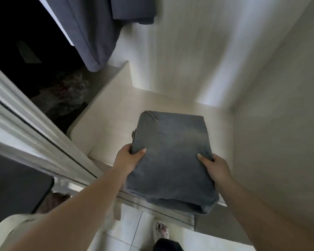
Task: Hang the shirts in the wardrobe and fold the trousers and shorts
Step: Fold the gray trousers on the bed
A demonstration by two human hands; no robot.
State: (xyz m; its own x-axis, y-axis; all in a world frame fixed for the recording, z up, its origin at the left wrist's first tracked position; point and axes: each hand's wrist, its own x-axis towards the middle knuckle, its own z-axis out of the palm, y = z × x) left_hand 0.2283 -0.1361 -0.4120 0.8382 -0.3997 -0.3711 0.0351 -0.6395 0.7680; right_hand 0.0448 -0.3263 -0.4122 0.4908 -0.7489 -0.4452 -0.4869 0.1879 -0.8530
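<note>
My left hand (128, 157) and right hand (216, 168) grip a folded grey denim bundle (170, 160) by its sides above the pale wardrobe shelf's (112, 124) front edge.

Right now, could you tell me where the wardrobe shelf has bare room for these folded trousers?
The pale shelf lies bare beyond the folded trousers, bordered by back wall and right wall. Left of the divider is crowded with dark clutter.
</note>
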